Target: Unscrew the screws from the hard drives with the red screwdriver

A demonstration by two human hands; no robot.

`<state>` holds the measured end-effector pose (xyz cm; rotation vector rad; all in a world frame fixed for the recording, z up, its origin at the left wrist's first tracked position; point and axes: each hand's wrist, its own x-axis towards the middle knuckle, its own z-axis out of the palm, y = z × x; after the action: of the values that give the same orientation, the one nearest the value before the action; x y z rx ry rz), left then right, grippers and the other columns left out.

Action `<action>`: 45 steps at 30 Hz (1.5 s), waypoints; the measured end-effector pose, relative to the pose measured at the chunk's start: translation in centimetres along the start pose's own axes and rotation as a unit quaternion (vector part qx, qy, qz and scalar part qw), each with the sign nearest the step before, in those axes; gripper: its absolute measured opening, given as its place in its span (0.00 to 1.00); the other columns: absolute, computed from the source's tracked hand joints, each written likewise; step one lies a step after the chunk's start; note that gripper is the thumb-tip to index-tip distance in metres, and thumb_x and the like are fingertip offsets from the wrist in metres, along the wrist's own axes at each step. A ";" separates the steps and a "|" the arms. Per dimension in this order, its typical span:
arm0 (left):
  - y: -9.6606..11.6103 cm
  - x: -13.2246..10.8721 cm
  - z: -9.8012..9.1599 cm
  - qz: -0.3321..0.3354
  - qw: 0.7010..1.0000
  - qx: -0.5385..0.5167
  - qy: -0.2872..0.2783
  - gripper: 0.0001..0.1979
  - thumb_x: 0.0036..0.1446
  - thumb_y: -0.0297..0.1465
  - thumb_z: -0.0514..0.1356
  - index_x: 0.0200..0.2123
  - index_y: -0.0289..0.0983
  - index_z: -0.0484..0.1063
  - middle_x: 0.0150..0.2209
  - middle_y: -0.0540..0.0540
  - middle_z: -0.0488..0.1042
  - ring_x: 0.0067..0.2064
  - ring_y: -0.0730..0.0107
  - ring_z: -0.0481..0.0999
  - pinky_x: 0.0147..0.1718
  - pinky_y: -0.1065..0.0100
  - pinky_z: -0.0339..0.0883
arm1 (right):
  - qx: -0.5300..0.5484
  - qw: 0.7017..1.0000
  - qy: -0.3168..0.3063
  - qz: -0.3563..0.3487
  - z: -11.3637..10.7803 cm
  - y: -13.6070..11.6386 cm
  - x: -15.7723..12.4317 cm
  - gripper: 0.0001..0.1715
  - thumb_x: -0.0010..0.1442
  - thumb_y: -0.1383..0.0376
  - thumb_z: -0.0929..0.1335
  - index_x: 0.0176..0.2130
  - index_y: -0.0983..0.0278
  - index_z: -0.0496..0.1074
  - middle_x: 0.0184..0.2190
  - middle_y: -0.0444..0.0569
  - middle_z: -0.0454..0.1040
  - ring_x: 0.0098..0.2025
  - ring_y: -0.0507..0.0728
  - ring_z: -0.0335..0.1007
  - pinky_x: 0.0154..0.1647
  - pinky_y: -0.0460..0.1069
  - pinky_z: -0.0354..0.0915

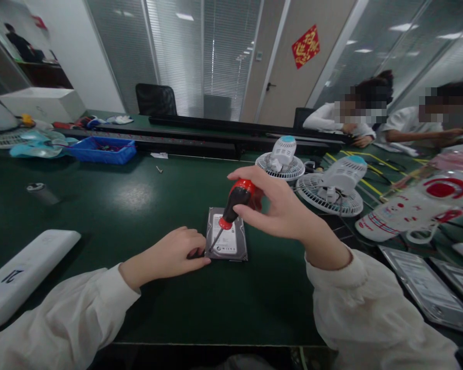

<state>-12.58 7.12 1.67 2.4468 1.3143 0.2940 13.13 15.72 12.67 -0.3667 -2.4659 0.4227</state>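
Note:
A hard drive (239, 245) with a white label lies flat on the green table in front of me. My right hand (272, 205) is closed around the red and black handle of a screwdriver (236, 201). The screwdriver leans, its thin shaft running down to the drive's near left corner; whether the tip sits in a screw is too small to tell. At the drive's left edge, my left hand (173, 252) has its fingers curled and its thumb at the near corner, holding the drive by that side.
A white oblong device (31, 275) and a small dark cylinder (42, 192) lie left. Behind them stands a blue tray (102, 150). On the right are two white fans (280, 159), a patterned bottle (412, 205) and more hard drives (428, 285). Two people sit at the far right.

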 end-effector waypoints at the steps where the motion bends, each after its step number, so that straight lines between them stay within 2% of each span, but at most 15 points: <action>1: 0.0 0.0 0.0 -0.001 1.000 -0.005 0.000 0.12 0.69 0.38 0.65 0.34 0.38 0.73 0.35 0.49 0.76 0.37 0.64 0.74 0.40 0.62 0.61 | -0.015 1.000 0.007 0.010 -0.1 -0.1 0.0 0.23 0.70 0.52 0.71 0.56 0.62 0.66 0.38 0.46 0.75 0.30 0.51 0.66 0.31 0.47 0.62; 4: 0.1 0.0 0.0 -0.004 1.000 -0.014 -0.002 0.11 0.69 0.36 0.65 0.34 0.38 0.74 0.36 0.49 0.76 0.37 0.64 0.74 0.41 0.62 0.61 | -0.035 0.999 0.002 0.021 -0.6 -0.4 0.0 0.24 0.71 0.48 0.69 0.54 0.63 0.68 0.33 0.43 0.72 0.28 0.51 0.64 0.29 0.47 0.59; 9: 0.2 0.0 -0.1 0.019 1.000 -0.009 0.016 0.10 0.68 0.35 0.65 0.34 0.38 0.74 0.34 0.50 0.76 0.37 0.64 0.74 0.44 0.60 0.61 | -0.002 1.000 -0.024 -0.015 -1.0 -0.6 -0.1 0.26 0.71 0.60 0.63 0.65 0.64 0.62 0.33 0.43 0.72 0.30 0.53 0.66 0.32 0.50 0.62; 12: 0.3 0.0 -0.2 0.031 0.999 -0.016 0.024 0.09 0.69 0.34 0.64 0.34 0.38 0.74 0.35 0.50 0.76 0.38 0.65 0.74 0.46 0.60 0.61 | 0.006 1.000 -0.018 0.019 -1.0 -0.7 0.0 0.19 0.69 0.56 0.68 0.54 0.64 0.67 0.29 0.40 0.70 0.26 0.51 0.65 0.28 0.48 0.59; 15: 0.4 -0.1 -0.3 0.034 0.999 -0.022 0.024 0.09 0.69 0.34 0.64 0.34 0.38 0.74 0.35 0.50 0.77 0.38 0.65 0.74 0.47 0.60 0.61 | -0.020 0.998 -0.013 0.059 -1.0 -0.9 0.1 0.21 0.68 0.49 0.72 0.43 0.62 0.65 0.26 0.37 0.67 0.23 0.49 0.60 0.27 0.47 0.55; 17: 0.4 -0.1 -0.3 0.032 0.999 -0.022 0.023 0.09 0.69 0.34 0.64 0.34 0.38 0.74 0.35 0.50 0.77 0.38 0.65 0.74 0.47 0.60 0.61 | -0.028 0.998 -0.013 0.055 -0.9 -1.0 0.1 0.20 0.72 0.49 0.67 0.46 0.63 0.66 0.28 0.40 0.70 0.26 0.51 0.62 0.31 0.48 0.57; 21: 0.4 0.0 -0.3 0.024 0.999 -0.019 0.018 0.10 0.69 0.34 0.64 0.34 0.38 0.74 0.35 0.50 0.76 0.37 0.65 0.74 0.47 0.59 0.61 | 0.025 0.999 -0.008 0.019 -0.6 -0.8 0.0 0.21 0.77 0.54 0.60 0.57 0.65 0.67 0.42 0.51 0.78 0.39 0.56 0.72 0.42 0.52 0.65; 23: 0.4 0.0 -0.3 0.023 0.999 -0.023 0.016 0.10 0.69 0.34 0.64 0.34 0.38 0.75 0.35 0.50 0.77 0.38 0.65 0.74 0.47 0.59 0.61 | 0.039 0.999 0.016 0.020 -0.5 -0.7 0.0 0.19 0.75 0.55 0.63 0.57 0.65 0.68 0.38 0.48 0.77 0.36 0.54 0.72 0.39 0.50 0.65; 26: 0.3 -0.1 -0.3 0.027 0.999 -0.027 0.019 0.09 0.69 0.34 0.64 0.34 0.38 0.74 0.35 0.50 0.77 0.38 0.65 0.74 0.46 0.60 0.61 | -0.005 0.997 0.067 0.030 -0.4 -0.9 0.1 0.18 0.71 0.51 0.69 0.48 0.62 0.69 0.26 0.38 0.68 0.25 0.50 0.61 0.30 0.47 0.58; 29: 0.4 -0.1 -0.3 0.030 0.999 -0.027 0.024 0.09 0.68 0.33 0.64 0.34 0.38 0.74 0.35 0.50 0.77 0.38 0.65 0.75 0.46 0.60 0.61 | -0.068 0.996 0.040 0.040 -0.6 -1.2 0.1 0.20 0.73 0.47 0.67 0.42 0.62 0.68 0.24 0.37 0.64 0.23 0.49 0.58 0.29 0.48 0.53; 34: 0.4 0.0 -0.2 0.019 0.999 -0.031 0.019 0.10 0.69 0.35 0.64 0.34 0.38 0.75 0.34 0.50 0.76 0.38 0.64 0.74 0.46 0.60 0.61 | -0.029 0.999 -0.020 0.005 -0.6 -1.4 0.0 0.20 0.73 0.55 0.63 0.58 0.65 0.65 0.29 0.41 0.70 0.28 0.53 0.64 0.31 0.49 0.59; 37: 0.4 0.0 -0.2 0.017 0.999 -0.035 0.016 0.10 0.69 0.35 0.64 0.34 0.38 0.74 0.34 0.50 0.76 0.38 0.64 0.74 0.46 0.60 0.61 | -0.019 1.000 -0.010 0.014 -0.6 -1.4 0.1 0.15 0.70 0.54 0.68 0.48 0.63 0.67 0.26 0.38 0.67 0.24 0.50 0.61 0.28 0.48 0.56; 40: 0.4 0.0 -0.2 0.015 0.999 -0.037 0.013 0.10 0.69 0.35 0.64 0.34 0.38 0.74 0.35 0.50 0.76 0.38 0.65 0.74 0.46 0.60 0.61 | -0.043 0.998 0.004 0.045 -0.9 -1.6 0.1 0.18 0.69 0.51 0.70 0.40 0.62 0.67 0.22 0.36 0.65 0.21 0.48 0.58 0.26 0.47 0.52; 43: 0.4 0.0 -0.2 0.012 0.999 -0.041 0.011 0.10 0.69 0.35 0.64 0.34 0.38 0.74 0.35 0.50 0.76 0.39 0.65 0.74 0.47 0.59 0.61 | -0.061 0.997 -0.018 0.038 -1.6 -1.8 0.0 0.18 0.69 0.54 0.67 0.49 0.66 0.71 0.24 0.38 0.68 0.23 0.50 0.61 0.30 0.48 0.56; 45: 0.4 0.0 -0.2 0.010 0.999 -0.043 0.011 0.10 0.69 0.35 0.64 0.34 0.38 0.74 0.35 0.50 0.76 0.38 0.65 0.74 0.47 0.59 0.61 | -0.048 0.998 -0.042 0.028 -1.8 -1.9 0.0 0.24 0.68 0.59 0.66 0.58 0.69 0.68 0.27 0.41 0.72 0.26 0.52 0.64 0.32 0.49 0.58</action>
<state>-12.33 6.93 2.03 2.3935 1.2590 0.3748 13.93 14.40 14.78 -0.4665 -2.5684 0.3510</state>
